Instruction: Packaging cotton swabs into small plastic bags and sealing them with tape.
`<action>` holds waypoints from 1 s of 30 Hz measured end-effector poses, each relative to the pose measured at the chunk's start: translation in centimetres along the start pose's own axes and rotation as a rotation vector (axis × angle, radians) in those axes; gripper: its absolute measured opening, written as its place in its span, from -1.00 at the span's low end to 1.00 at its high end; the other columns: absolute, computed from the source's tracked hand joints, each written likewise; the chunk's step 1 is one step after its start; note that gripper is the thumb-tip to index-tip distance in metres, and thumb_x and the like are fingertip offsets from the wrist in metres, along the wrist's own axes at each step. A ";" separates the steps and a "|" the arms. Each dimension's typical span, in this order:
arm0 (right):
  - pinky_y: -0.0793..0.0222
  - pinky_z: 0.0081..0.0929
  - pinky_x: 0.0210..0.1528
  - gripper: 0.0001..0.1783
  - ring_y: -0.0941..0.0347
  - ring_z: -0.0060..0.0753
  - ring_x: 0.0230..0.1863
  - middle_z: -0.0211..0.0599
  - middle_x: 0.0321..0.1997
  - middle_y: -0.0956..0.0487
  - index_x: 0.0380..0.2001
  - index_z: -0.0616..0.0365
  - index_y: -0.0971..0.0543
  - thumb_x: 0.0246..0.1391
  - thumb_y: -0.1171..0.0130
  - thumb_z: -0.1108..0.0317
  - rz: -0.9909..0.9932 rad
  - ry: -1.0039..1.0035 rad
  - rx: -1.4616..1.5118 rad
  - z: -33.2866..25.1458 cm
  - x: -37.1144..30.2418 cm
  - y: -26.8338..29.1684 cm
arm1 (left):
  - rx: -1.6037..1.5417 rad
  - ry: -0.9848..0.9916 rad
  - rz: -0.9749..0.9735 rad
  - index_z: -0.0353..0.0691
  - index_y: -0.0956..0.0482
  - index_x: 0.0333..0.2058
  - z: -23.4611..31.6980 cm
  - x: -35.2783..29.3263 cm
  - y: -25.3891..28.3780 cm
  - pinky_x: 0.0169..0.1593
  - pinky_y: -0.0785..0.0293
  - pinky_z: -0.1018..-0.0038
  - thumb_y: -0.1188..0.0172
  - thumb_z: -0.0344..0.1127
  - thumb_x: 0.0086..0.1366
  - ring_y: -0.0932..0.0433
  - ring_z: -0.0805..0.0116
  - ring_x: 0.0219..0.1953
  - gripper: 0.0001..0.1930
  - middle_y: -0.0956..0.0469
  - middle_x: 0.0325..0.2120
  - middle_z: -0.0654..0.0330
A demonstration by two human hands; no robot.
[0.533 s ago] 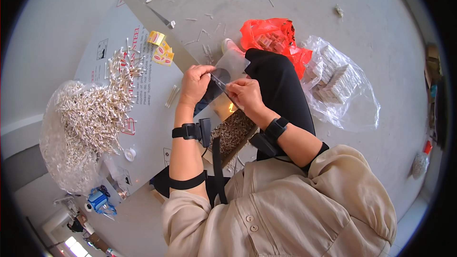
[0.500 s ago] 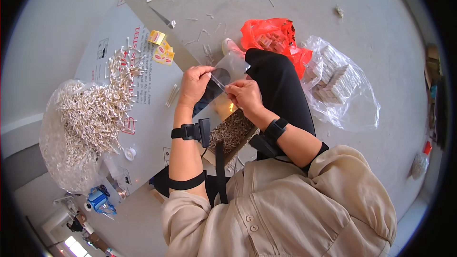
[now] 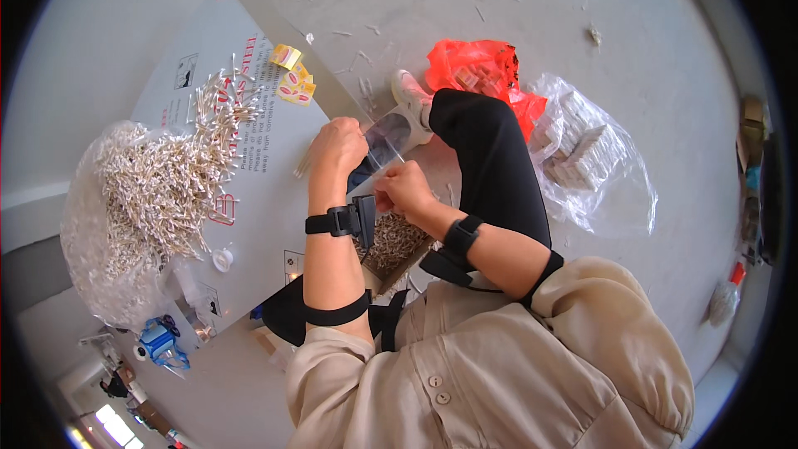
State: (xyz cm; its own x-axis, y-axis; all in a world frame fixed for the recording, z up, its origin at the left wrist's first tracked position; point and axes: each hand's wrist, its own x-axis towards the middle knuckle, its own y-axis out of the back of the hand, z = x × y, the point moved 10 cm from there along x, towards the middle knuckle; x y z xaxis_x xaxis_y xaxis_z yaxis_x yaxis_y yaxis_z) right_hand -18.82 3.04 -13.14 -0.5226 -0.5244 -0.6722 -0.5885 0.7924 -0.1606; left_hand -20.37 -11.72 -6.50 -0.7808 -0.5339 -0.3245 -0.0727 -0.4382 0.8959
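Between my hands is a clear plastic bag [image 3: 389,135], thin and see-through, over the table's edge and my lap. My left hand [image 3: 339,146] is closed on its left side, fingertips partly hidden behind the knuckles. Lower and to the right, my right hand [image 3: 405,189] pinches the bag's near edge with curled fingers. Under the right hand stands a cardboard box of cotton swabs [image 3: 391,243], partly covered by my wrist and strap. A few loose swabs [image 3: 302,165] lie on the table beside my left hand.
A grey printed table sheet [image 3: 270,208] bears a big heap of cotton swabs [image 3: 154,195] spilling from a clear bag, yellow printed cards [image 3: 295,83] and a white roll [image 3: 222,259]. On the floor lie a red plastic bag [image 3: 478,66] and a clear bag of white packs [image 3: 586,150].
My right hand has moved down and slightly left, over the box. My left hand has turned and come a little right and down. The plastic bag has shifted with them.
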 end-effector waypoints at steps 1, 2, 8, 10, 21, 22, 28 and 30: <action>-0.48 -0.35 -0.60 -0.83 -0.55 -0.20 -0.68 -0.12 -0.67 -0.58 -0.61 0.37 -0.56 0.00 -0.08 0.56 -0.070 -0.008 -0.088 0.2 -0.2 0.1 | -0.016 0.004 -0.011 -0.29 -0.61 -0.40 0.0 0.0 -0.1 -0.09 -0.48 0.11 -0.13 -0.46 0.09 -0.53 -0.21 -0.25 -0.89 -0.56 -0.32 -0.07; -0.48 -0.35 -0.60 -0.83 -0.55 -0.20 -0.68 -0.12 -0.67 -0.58 -0.61 0.37 -0.56 0.00 -0.08 0.56 -0.073 -0.007 -0.092 0.3 -0.3 0.7 | -0.031 0.009 -0.021 -0.32 -0.60 -0.39 -0.2 -0.1 -0.2 -0.10 -0.47 0.09 -0.13 -0.49 0.06 -0.52 -0.24 -0.26 -0.87 -0.55 -0.32 -0.10; -0.46 -0.24 -0.14 -0.80 -0.50 0.09 -0.17 -0.08 -0.16 -0.58 -0.27 0.17 -0.59 -0.03 -0.13 0.48 0.140 1.048 -0.710 -8.8 -4.8 2.4 | -0.203 -0.229 0.472 -0.35 -0.51 -0.18 0.7 -5.0 2.2 -0.04 -0.44 0.16 -0.14 -0.46 0.10 -0.51 -0.08 -0.14 -0.73 -0.53 -0.23 -0.01; -0.31 -0.22 0.16 -0.65 -0.35 0.02 0.17 -0.09 0.17 -0.43 -0.06 0.11 -0.54 0.03 -0.11 0.39 0.040 0.980 -0.757 -8.1 -3.7 1.8 | -0.189 -0.277 0.441 -0.30 -0.45 0.00 1.9 -7.2 0.7 0.12 -0.33 0.13 -0.15 -0.38 0.18 -0.41 0.03 0.10 -0.61 -0.46 0.01 0.00; 0.42 0.27 0.42 -0.33 0.22 -0.17 0.53 -0.33 0.47 -0.11 0.31 -0.21 -0.29 0.16 -0.09 -0.07 -0.030 1.109 -1.509 -8.3 -0.7 -0.7 | 0.015 -0.160 0.405 -0.29 -0.23 0.26 1.5 -11.2 -4.0 0.39 0.09 -0.01 -0.25 -0.15 0.21 -0.06 0.06 0.40 -0.30 -0.14 0.33 0.03; 0.44 0.27 0.43 -0.33 0.22 -0.17 0.53 -0.34 0.46 -0.11 0.31 -0.22 -0.29 0.15 -0.10 -0.07 -0.061 1.143 -1.531 -8.4 -0.9 -1.2 | -0.057 -0.165 0.441 -0.29 -0.26 0.23 1.0 -11.4 -3.9 0.38 0.07 -0.01 -0.26 -0.19 0.20 -0.07 0.05 0.38 -0.33 -0.18 0.31 0.02; 0.37 0.18 0.45 -0.31 0.19 -0.14 0.52 -0.36 0.47 -0.09 0.30 -0.23 -0.29 0.09 -0.21 0.06 -0.131 1.152 -1.561 -8.9 -0.4 -2.5 | -0.228 -0.026 0.788 -0.28 -0.42 0.05 -5.3 -13.8 -0.8 0.28 -0.13 0.06 -0.25 -0.40 0.12 -0.25 -0.06 0.25 -0.52 -0.37 0.13 0.01; 0.34 0.18 0.44 -0.33 0.17 -0.14 0.51 -0.34 0.46 -0.12 0.27 -0.19 -0.34 0.07 -0.23 0.09 -0.138 1.221 -1.543 -9.2 -0.8 -3.7 | -0.187 0.117 0.854 -0.27 -0.46 0.02 -8.1 -13.7 0.8 0.21 -0.20 0.07 -0.27 -0.44 0.09 -0.32 -0.03 0.17 -0.53 -0.42 0.06 0.04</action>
State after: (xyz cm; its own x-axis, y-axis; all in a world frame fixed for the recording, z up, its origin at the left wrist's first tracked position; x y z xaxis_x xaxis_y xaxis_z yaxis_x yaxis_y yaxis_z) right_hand -21.90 -2.32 -5.35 -0.1109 -0.9799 0.1658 -0.2466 0.1887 0.9506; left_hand -4.67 -10.61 -3.77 -0.4530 -0.7993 0.3949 0.6171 0.0385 0.7859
